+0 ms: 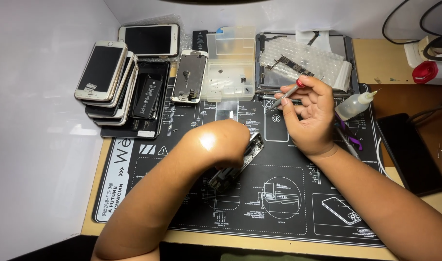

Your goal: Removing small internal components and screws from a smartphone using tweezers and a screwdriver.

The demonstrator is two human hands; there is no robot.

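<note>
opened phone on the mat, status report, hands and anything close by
Left hand grips opened phone frame, tilted on black repair mat. Right hand holds red-capped screwdriver, apart from phone. Glue bottle beside right hand.

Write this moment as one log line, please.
left hand: holds opened phone | right hand: holds screwdriver | mat: under both

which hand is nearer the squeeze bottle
Right. The right hand, holding a screwdriver, sits just left of the squeeze bottle. The left hand is farther left, on the opened phone at mat centre.
</note>
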